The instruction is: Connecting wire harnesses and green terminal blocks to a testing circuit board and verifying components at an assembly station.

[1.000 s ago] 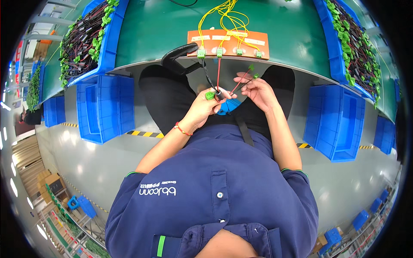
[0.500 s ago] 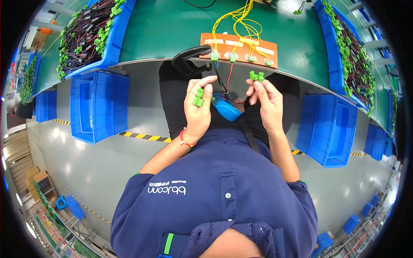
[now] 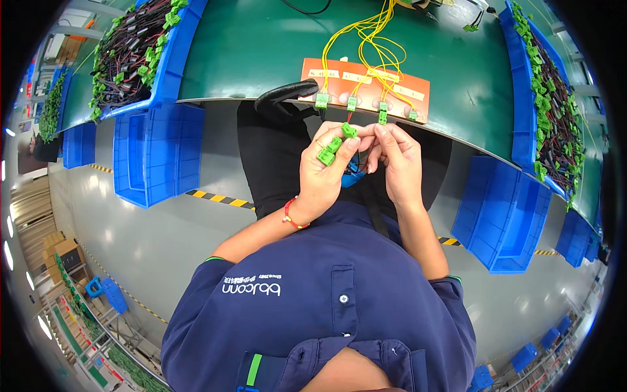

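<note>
My left hand (image 3: 320, 173) is closed around several green terminal connectors (image 3: 330, 151). Between its thumb and forefinger it pinches another green connector (image 3: 350, 130). Beside it, my right hand (image 3: 401, 163) pinches a green plug (image 3: 383, 116) at the third socket along the orange board (image 3: 310, 67). The fingertips of both hands nearly meet just below the board's near edge. Yellow wires (image 3: 358, 29) run from the board's green sockets toward the far side of the bench.
A black clamp (image 3: 273, 98) grips the green bench (image 3: 241, 62) left of the board. Blue trays (image 3: 173, 59) (image 3: 519, 39) of wired green connectors stand on both sides. Blue bins (image 3: 157, 153) (image 3: 499, 212) sit below the bench edge. A blue object (image 3: 353, 175) is partly hidden behind my hands.
My hands have come together, the right one moving left to the board. A green plug now extends from the third socket, and another connector is at my left fingertips.
</note>
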`<control>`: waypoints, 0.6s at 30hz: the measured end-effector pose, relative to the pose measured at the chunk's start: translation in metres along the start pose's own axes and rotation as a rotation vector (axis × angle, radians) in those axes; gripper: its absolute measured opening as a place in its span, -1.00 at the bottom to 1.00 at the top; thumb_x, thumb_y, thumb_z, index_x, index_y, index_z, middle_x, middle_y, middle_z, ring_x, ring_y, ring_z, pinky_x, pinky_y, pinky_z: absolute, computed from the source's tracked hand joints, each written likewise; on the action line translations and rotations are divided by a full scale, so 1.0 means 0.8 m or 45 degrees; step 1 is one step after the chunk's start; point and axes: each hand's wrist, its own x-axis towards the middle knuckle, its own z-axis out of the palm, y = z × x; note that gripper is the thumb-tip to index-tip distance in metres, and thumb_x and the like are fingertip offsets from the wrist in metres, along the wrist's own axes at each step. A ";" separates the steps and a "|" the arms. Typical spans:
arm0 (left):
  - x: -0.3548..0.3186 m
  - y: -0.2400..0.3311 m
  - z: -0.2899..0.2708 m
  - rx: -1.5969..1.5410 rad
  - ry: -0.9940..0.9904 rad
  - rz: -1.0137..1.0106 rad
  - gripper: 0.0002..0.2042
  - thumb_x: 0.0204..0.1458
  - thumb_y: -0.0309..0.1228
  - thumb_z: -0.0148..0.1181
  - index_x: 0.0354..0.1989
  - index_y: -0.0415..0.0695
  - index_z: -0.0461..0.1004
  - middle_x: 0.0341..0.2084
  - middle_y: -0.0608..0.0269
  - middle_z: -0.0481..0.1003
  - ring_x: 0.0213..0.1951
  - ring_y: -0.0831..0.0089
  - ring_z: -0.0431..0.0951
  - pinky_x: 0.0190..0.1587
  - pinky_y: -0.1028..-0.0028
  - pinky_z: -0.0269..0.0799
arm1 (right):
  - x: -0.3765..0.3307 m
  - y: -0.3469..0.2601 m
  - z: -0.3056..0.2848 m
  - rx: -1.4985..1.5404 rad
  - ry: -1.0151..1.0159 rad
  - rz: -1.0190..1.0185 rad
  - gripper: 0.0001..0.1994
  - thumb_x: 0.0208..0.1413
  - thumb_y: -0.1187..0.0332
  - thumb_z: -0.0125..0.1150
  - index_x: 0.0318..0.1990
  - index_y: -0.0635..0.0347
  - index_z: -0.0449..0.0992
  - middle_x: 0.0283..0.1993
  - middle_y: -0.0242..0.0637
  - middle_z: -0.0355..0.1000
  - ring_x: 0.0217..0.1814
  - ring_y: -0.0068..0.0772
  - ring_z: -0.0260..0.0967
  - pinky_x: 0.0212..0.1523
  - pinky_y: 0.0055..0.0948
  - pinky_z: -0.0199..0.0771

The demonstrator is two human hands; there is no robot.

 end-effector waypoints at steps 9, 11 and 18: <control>-0.003 0.006 -0.008 -0.254 -0.193 -0.294 -0.73 0.33 -0.29 -0.02 -0.14 -0.24 0.53 -0.61 0.39 0.43 -0.65 0.80 0.15 -0.58 0.69 0.02 | 0.010 -0.012 -0.009 0.272 -0.023 0.183 -0.69 0.33 0.25 0.01 -0.14 0.36 0.56 -0.50 -0.39 0.43 -0.66 -0.73 0.18 -0.62 -0.69 0.21; -0.002 0.007 -0.009 -0.225 -0.285 -0.398 -0.71 0.33 -0.24 -0.03 -0.17 -0.22 0.53 -0.66 0.41 0.39 -0.65 0.79 0.17 -0.58 0.69 0.03 | 0.012 -0.014 -0.007 0.237 -0.045 0.162 -0.68 0.35 0.24 -0.01 -0.12 0.36 0.55 -0.49 -0.40 0.42 -0.60 -0.73 0.22 -0.58 -0.68 0.25; 0.009 0.017 -0.004 -0.077 -0.439 -0.478 -0.75 0.32 -0.28 0.00 -0.16 -0.21 0.53 -0.61 0.42 0.41 -0.57 0.77 0.24 -0.51 0.68 0.12 | -0.029 -0.002 -0.012 -0.513 0.086 -0.506 -0.80 0.29 0.46 0.06 -0.03 0.38 0.50 -0.17 -0.28 0.37 -0.44 -0.61 0.34 -0.37 -0.61 0.39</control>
